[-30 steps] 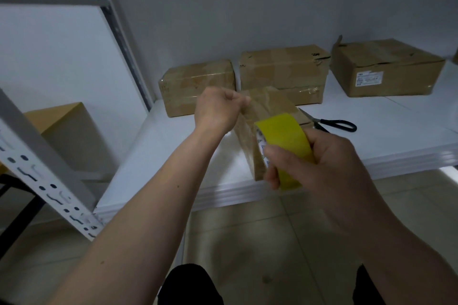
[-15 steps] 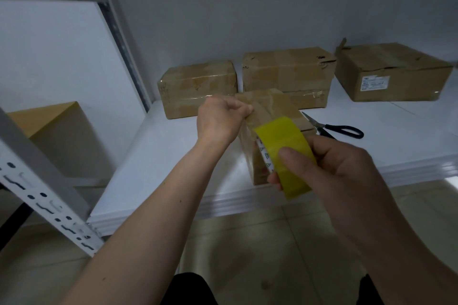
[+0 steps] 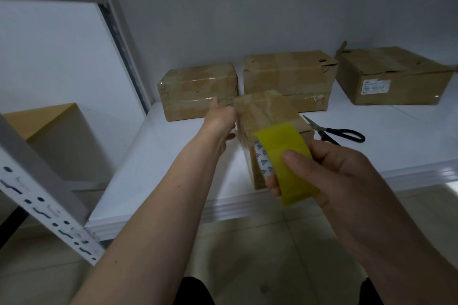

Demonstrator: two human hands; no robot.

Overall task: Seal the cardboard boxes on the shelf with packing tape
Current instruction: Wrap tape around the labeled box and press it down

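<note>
A: What's the setting?
B: A white shelf (image 3: 158, 168) against a grey wall, tiled floor below.
A: Counts?
B: Four cardboard boxes, one pair of scissors (image 3: 339, 132), one yellow tape roll (image 3: 285, 163).
A: Writing?
B: A white label (image 3: 376, 86), too blurred to read.
A: Hands?
B: The right hand (image 3: 329, 176) grips the roll; the left hand (image 3: 220, 119) presses the front box (image 3: 267, 116), grip unclear.

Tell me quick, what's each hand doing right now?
Left hand: open, pressing against the small box.
Right hand: gripping the yellow tape roll.
</note>
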